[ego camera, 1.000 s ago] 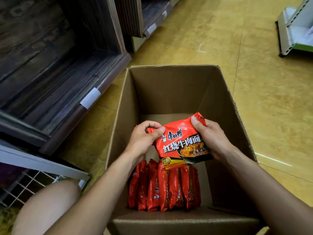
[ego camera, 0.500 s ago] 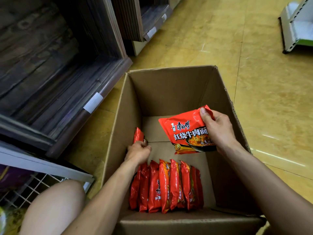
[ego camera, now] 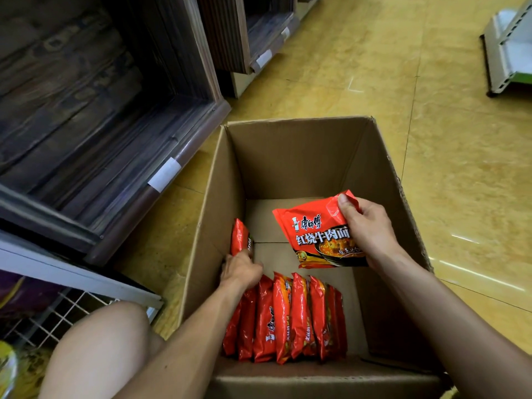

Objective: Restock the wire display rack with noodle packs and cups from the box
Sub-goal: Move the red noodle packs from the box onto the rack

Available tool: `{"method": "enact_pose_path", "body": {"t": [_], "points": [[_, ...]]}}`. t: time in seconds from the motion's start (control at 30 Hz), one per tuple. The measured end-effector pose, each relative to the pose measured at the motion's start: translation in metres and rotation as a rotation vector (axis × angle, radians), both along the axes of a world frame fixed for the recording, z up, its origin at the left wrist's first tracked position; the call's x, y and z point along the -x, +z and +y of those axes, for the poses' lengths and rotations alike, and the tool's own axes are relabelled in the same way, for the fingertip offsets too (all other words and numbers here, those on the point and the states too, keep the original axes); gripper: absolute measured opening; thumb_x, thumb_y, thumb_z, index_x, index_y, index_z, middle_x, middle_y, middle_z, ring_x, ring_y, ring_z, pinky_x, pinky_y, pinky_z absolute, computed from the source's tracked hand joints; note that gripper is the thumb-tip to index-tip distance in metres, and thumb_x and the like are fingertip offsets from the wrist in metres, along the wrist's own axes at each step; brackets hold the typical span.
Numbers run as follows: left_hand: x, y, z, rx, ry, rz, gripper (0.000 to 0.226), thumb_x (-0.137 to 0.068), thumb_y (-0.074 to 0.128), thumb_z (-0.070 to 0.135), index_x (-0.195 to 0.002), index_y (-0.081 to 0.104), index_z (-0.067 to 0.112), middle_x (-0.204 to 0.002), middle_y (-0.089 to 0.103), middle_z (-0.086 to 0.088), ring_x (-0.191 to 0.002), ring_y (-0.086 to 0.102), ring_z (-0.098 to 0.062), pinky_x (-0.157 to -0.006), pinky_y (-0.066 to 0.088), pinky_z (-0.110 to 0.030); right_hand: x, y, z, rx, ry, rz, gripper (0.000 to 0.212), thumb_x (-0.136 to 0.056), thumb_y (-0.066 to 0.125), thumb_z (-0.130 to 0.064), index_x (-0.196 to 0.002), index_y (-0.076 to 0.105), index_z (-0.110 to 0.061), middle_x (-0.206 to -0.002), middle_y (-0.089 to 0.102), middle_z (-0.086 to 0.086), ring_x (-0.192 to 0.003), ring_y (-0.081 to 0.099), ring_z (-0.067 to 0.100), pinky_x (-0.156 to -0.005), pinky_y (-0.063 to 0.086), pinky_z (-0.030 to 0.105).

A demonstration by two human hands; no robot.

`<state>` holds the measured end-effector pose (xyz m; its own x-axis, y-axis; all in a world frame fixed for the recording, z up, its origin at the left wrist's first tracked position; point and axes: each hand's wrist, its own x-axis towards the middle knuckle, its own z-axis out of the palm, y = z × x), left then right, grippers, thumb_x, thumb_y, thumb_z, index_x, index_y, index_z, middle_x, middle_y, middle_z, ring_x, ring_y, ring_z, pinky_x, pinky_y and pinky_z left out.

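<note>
An open cardboard box (ego camera: 293,156) stands on the floor in front of me. Several red noodle packs (ego camera: 285,318) stand on edge in a row at its near end. My right hand (ego camera: 367,228) grips one red noodle pack (ego camera: 311,234) by its top right corner, face up above the box's middle. My left hand (ego camera: 240,269) is down inside the box at its left wall, closed on the lower end of a second red pack (ego camera: 239,236) that stands upright. The white wire rack (ego camera: 54,315) shows at the lower left.
Dark wooden shelf units (ego camera: 95,116) run along the left, with white price tags on their front edges. A grey metal shelf base (ego camera: 506,53) sits at the far right on the yellow floor. My bare knee (ego camera: 98,349) is at the lower left, next to the box.
My left hand let go of the pack held in both hands, dropped to the box's left wall and took hold of a second pack. My right hand kept the first pack, shifting slightly right.
</note>
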<state>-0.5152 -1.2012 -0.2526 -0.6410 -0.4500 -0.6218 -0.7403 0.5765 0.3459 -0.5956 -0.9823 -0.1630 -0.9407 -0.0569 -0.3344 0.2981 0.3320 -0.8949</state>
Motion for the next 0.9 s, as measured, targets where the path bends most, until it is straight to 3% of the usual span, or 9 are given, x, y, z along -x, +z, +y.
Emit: {"method": "enact_pose_path", "body": {"t": [0.2, 0.37, 0.53, 0.7, 0.9], "points": [[-0.003, 0.001, 0.001, 0.043, -0.090, -0.039, 0.057, -0.101, 0.052, 0.037, -0.153, 0.038, 0.019, -0.154, 0.031, -0.025, -0.137, 0.045, -0.039, -0.113, 0.037, -0.036, -0.001, -0.002, -0.002, -0.026, 0.008, -0.018, 0.036, -0.100, 0.051, -0.050, -0.108, 0.067, -0.019, -0.087, 0.076, 0.003, -0.080, 0.075, 0.015, -0.082, 0.060, 0.037], [-0.004, -0.003, -0.001, 0.061, -0.129, -0.057, 0.060, -0.099, 0.052, 0.037, -0.154, 0.037, 0.019, -0.153, 0.035, -0.024, -0.139, 0.043, -0.037, -0.114, 0.036, -0.036, -0.002, -0.006, -0.003, -0.033, 0.021, -0.030, 0.031, -0.100, 0.051, -0.050, -0.103, 0.066, -0.022, -0.089, 0.076, 0.003, -0.080, 0.075, 0.016, -0.081, 0.059, 0.036], [-0.010, -0.006, 0.007, 0.196, -0.270, -0.082, 0.053, -0.099, 0.051, 0.038, -0.145, 0.047, 0.014, -0.149, 0.035, -0.016, -0.140, 0.031, -0.034, -0.115, 0.034, -0.038, 0.000, -0.008, -0.002, -0.089, 0.039, 0.002, 0.034, -0.100, 0.050, -0.051, -0.107, 0.066, -0.021, -0.092, 0.075, 0.004, -0.084, 0.074, 0.017, -0.083, 0.059, 0.038], [-0.003, -0.009, 0.002, 0.079, -0.181, -0.115, 0.053, -0.101, 0.051, 0.041, -0.144, 0.047, 0.011, -0.155, 0.029, -0.022, -0.135, 0.047, -0.038, -0.113, 0.039, -0.036, 0.002, -0.010, -0.002, -0.089, 0.045, 0.017, 0.030, -0.100, 0.050, -0.052, -0.097, 0.066, -0.026, -0.088, 0.076, 0.002, -0.084, 0.074, 0.017, -0.088, 0.059, 0.043], [0.001, -0.017, 0.000, -0.015, -0.123, -0.131, 0.055, -0.100, 0.052, 0.041, -0.144, 0.050, 0.009, -0.148, 0.048, -0.021, -0.133, 0.051, -0.034, -0.110, 0.043, -0.034, 0.001, -0.011, -0.003, -0.078, 0.040, 0.003, 0.031, -0.100, 0.050, -0.051, -0.104, 0.066, -0.025, -0.090, 0.075, 0.002, -0.083, 0.074, 0.017, -0.086, 0.059, 0.041]]}}
